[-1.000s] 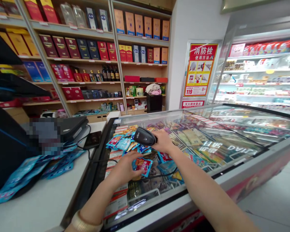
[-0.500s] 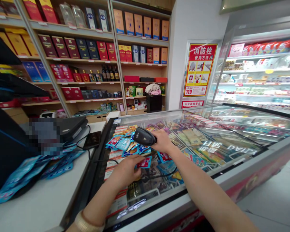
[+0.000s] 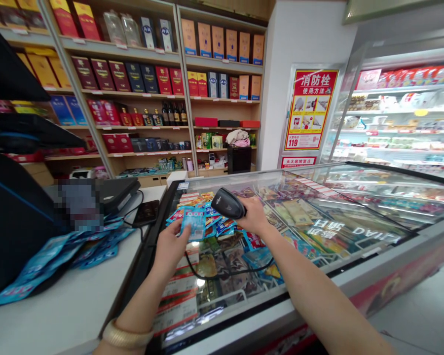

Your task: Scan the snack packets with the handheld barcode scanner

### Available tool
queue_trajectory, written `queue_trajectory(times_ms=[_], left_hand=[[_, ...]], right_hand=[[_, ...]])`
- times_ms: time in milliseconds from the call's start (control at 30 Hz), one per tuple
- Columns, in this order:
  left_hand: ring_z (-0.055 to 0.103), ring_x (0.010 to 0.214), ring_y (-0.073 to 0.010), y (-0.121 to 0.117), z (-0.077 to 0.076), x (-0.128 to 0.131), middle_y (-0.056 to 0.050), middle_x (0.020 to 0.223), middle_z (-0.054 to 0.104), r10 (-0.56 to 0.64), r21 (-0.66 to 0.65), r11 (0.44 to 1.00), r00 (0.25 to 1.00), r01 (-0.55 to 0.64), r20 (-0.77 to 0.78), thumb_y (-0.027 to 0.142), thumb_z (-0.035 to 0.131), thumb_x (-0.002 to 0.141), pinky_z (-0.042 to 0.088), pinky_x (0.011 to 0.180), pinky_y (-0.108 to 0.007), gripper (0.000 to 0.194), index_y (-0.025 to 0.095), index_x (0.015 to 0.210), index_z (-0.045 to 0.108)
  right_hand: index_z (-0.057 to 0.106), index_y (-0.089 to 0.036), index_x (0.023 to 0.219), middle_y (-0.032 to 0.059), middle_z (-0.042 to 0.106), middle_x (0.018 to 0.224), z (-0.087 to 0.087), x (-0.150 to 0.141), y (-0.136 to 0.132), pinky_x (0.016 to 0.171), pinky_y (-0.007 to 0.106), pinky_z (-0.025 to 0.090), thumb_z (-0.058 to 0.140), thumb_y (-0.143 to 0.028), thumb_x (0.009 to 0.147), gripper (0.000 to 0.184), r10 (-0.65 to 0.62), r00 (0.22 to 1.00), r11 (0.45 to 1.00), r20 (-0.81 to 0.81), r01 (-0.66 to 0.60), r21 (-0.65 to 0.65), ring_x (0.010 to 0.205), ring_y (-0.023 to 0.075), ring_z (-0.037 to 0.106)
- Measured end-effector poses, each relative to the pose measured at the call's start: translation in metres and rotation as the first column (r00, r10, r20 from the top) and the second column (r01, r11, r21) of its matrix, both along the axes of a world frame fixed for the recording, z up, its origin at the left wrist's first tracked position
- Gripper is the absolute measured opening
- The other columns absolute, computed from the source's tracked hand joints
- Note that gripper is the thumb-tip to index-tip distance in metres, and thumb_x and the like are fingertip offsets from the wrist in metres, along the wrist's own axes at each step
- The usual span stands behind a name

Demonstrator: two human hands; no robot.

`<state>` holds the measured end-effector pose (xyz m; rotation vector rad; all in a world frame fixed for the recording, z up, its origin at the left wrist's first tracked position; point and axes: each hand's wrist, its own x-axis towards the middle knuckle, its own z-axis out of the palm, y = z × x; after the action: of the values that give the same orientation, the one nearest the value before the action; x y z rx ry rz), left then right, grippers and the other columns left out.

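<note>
My right hand [image 3: 254,215] is wrapped round the handle of a black barcode scanner [image 3: 227,203], whose head points left. Pinched between the thumb and fingers of my left hand [image 3: 172,241] is a light blue snack packet [image 3: 194,224], below and left of the scanner. Behind it, a pile of small blue, red and yellow packets [image 3: 222,226] lies on the glass lid of a chest freezer [image 3: 222,281]. One red and blue packet [image 3: 254,240] lies under my right wrist. The scanner's black cable [image 3: 214,277] loops across the glass below my hands.
On the left, a white counter [image 3: 85,291] carries long blue packets [image 3: 48,259], a black phone-like slab [image 3: 147,213] and dark checkout equipment [image 3: 13,207]. Shelves of boxed goods [image 3: 163,79] stand behind the freezer. A lit display fridge [image 3: 403,108] is at the right.
My left hand has moved up and left. A light blue packet is in it now, where a red one was at its fingers before. The scanner has shifted slightly right and up in view.
</note>
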<state>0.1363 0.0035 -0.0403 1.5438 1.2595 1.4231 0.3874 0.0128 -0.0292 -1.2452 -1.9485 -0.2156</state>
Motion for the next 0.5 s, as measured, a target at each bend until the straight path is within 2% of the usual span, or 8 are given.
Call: queue_trajectory(times_ms=[100,200,300,500], left_hand=[[0.067,0.073,-0.0198,0.004,0.002,0.0,-0.001,0.075,0.07,0.067,-0.107,0.994,0.935,-0.031,0.349,0.035,0.069,0.06,0.054,0.074,-0.034,0.032,0.018,0.086,0.062],[0.067,0.073,-0.017,0.006,0.007,0.0,0.0,0.076,0.069,0.138,-0.154,0.986,0.822,-0.062,0.553,0.022,0.07,0.058,0.055,0.077,-0.035,0.027,0.019,0.082,0.059],[0.066,0.073,-0.0152,0.006,0.012,-0.002,0.001,0.074,0.067,0.176,-0.184,0.98,0.748,-0.074,0.64,0.014,0.068,0.057,0.055,0.079,-0.033,0.022,0.019,0.076,0.057],[0.065,0.071,-0.0122,0.005,0.016,-0.01,0.002,0.074,0.067,0.174,-0.204,0.978,0.721,-0.047,0.67,0.011,0.069,0.057,0.054,0.076,-0.029,0.024,0.018,0.076,0.057]], right_hand=[[0.067,-0.019,0.093,0.0064,0.074,0.086,-0.001,-0.002,0.0,0.075,0.03,0.037,0.066,-0.033,0.072,0.026,0.024,0.999,1.0,0.022,-0.024,-0.009,0.086,0.0235,0.067],[0.066,-0.02,0.09,0.0048,0.073,0.083,-0.003,-0.005,0.0,0.076,0.03,0.037,0.068,-0.033,0.071,0.023,0.075,0.995,0.997,0.058,-0.074,-0.024,0.083,0.0225,0.067],[0.065,-0.021,0.084,0.0024,0.072,0.08,-0.003,-0.011,-0.002,0.075,0.029,0.036,0.067,-0.03,0.07,0.017,0.132,0.984,0.99,0.123,-0.125,-0.063,0.079,0.0203,0.066],[0.062,-0.022,0.081,0.0012,0.071,0.077,-0.001,-0.019,-0.009,0.074,0.028,0.035,0.068,-0.029,0.07,0.015,0.18,0.967,0.979,0.182,-0.157,-0.133,0.077,0.0194,0.064]])
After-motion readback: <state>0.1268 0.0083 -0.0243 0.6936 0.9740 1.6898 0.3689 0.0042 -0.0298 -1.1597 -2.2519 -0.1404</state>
